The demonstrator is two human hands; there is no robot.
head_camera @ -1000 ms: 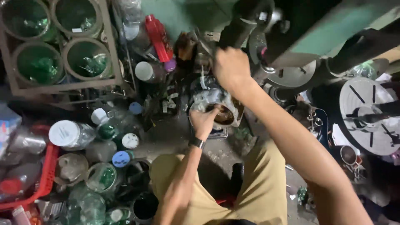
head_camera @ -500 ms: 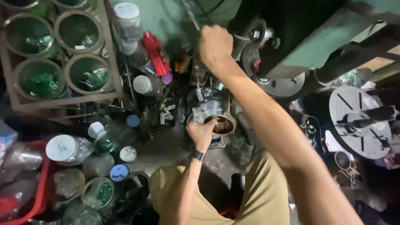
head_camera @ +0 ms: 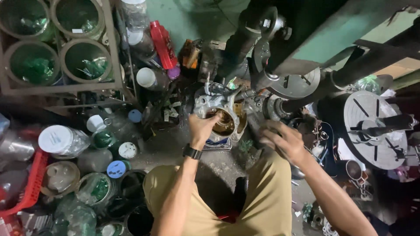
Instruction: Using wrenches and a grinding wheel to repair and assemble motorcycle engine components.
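Note:
My left hand (head_camera: pixel 202 127), with a black watch on the wrist, grips the near rim of a silver metal housing (head_camera: pixel 214 104) with a round brass-coloured bore (head_camera: pixel 225 123). The housing stands on the dirty floor in front of my knees. My right hand (head_camera: pixel 282 142) hovers low to the right of the housing, blurred, fingers spread, and I see nothing in it. It is apart from the housing.
Green machine column (head_camera: pixel 315 30) and dark shafts rise behind the housing. A round slotted faceplate (head_camera: pixel 374 129) lies at right. Several plastic jars and bottles (head_camera: pixel 65 142) crowd the left; a red bottle (head_camera: pixel 162 43) and wooden rack of round containers (head_camera: pixel 65 48) stand behind.
My right hand has dropped from high up by the machine to a low spot right of the housing. My left hand has stayed on the housing.

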